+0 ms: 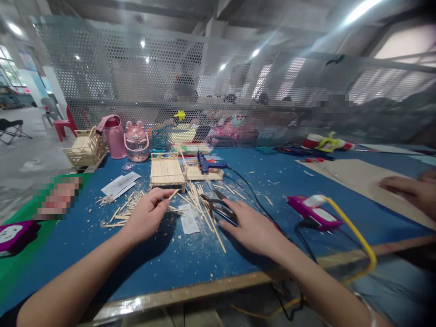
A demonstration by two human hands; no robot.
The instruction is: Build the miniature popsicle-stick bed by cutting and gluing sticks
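Note:
My left hand point(148, 212) is closed in a pinch on a short wooden stick point(174, 194), whose tip shows past the fingers. In my right hand point(254, 225) is a pair of pliers point(221, 211) with dark blue handles, its jaws pointing left toward loose sticks point(196, 197). More cut sticks point(126, 212) lie in a heap left of my left hand. Between the hands rests a small printed paper point(189, 220). Beyond them stands a small slatted stick frame point(166, 170), with a second stick piece point(204, 172) beside it under a blue glue gun point(209, 165).
At the back left stand a larger stick model point(86, 147), a pink flask point(114, 138) and a pink bottle point(136, 145). A purple power strip point(315, 213) with a yellow cable lies right. Another person's hand point(405, 188) touches cardboard point(357, 179). A perforated metal screen point(129, 81) bounds the blue table.

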